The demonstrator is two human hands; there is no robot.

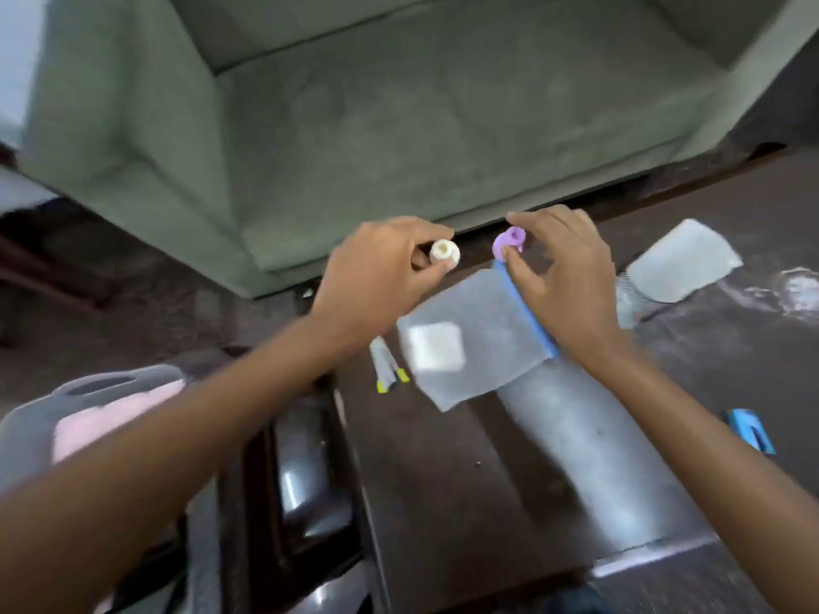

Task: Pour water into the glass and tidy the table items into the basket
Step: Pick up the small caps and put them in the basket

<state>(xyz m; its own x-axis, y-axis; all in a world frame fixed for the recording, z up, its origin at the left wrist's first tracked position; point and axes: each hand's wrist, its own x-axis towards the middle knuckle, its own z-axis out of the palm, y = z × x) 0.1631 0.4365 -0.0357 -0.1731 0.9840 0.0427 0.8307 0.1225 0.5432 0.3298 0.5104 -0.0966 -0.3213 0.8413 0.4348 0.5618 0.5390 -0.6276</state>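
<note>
My left hand (pixel 381 268) grips a small bottle whose white open neck (pixel 444 253) points toward the camera. A short way to the right, my right hand (pixel 563 277) pinches a purple cap (pixel 510 242) between thumb and fingers, apart from the bottle's neck. Both hands hover over the far edge of the dark table (pixel 465 471). A grey basket (pixel 84 392) with something pink inside sits at the lower left, partly behind my left forearm. No glass can be made out in the blurred frame.
On the table lie a clear zip bag with a blue strip (pixel 478 343), two pens with yellow tips (pixel 388 370), a folded grey cloth (pixel 682 263), crinkled plastic (pixel 793 290) and a blue item (pixel 751 429). A green sofa (pixel 399 104) stands behind.
</note>
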